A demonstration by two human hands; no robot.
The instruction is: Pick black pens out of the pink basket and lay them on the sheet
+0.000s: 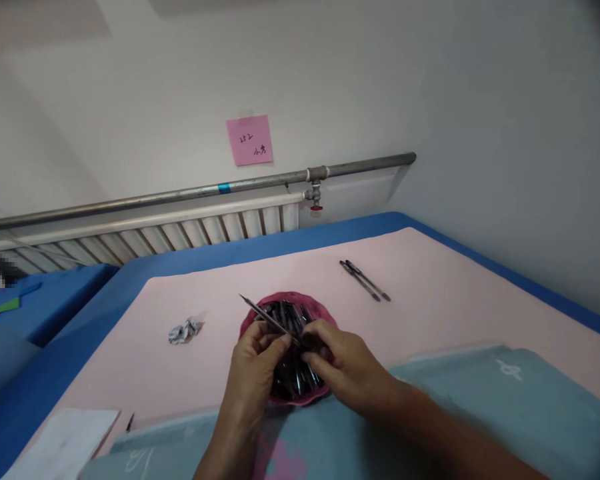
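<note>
Slim, pointed pen [264, 315] above wavy-rimmed pink basket [326, 312]
Left hand [254, 357] pinches its lower part, tip jutting beyond; right hand [347, 357] bunched beside it, hold unclear.

Basket [324, 310] deep magenta; pens inside [300, 381] mostly black, held pen [264, 314] dark grey. Table cover [445, 300] plain pale pink, table edge [205, 258] blue. Near cloth [460, 390] grey-teal, white line motif [509, 369] at right. Crumpled paper [184, 331], left, mottled grey and white. Far note [250, 155] pink, dark handwriting [259, 151]; valve handle [317, 208] red.
</note>
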